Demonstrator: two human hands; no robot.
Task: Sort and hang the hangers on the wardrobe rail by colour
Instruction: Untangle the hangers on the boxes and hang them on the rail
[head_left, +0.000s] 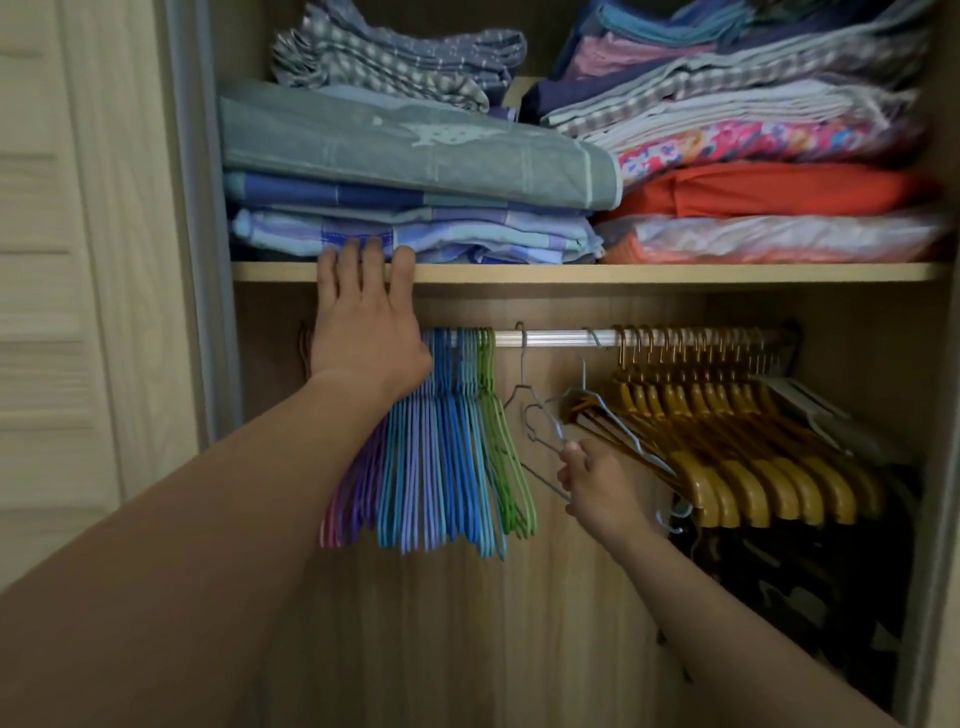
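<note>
Wood-grain panels line the open wardrobe, and a pale shelf (571, 272) crosses the frame just above the middle, stacked with folded cloth: a grey-green towel (415, 148) over blue checked sheets on the left, an orange and a floral piece on the right. Below it runs the ribbed metal rail (556, 338).

Near the centre, slightly right and below the rail, the right hand (597, 483) pinches a thin grey wire hanger (550, 441) at its lower part. That hanger sits just above and left of the grip, its hook curling free beneath the rail and not over it. A second grey wire hanger (521, 374) hangs on the bare stretch of rail just above it.

The left hand (366, 322), at centre left, reaches up with straight fingers laid over the shelf edge, touching the sheets; its grip is open and holds nothing.

Beside that wrist hang slim coated hangers, packed close: pink and purple hangers (353, 499) furthest left, then blue hangers (441, 457), then green hangers (506, 457). On the right of the frame a dense row of thick yellow-brown hangers (753, 457) with brassy hooks and rounded shoulders fills the rail.
</note>
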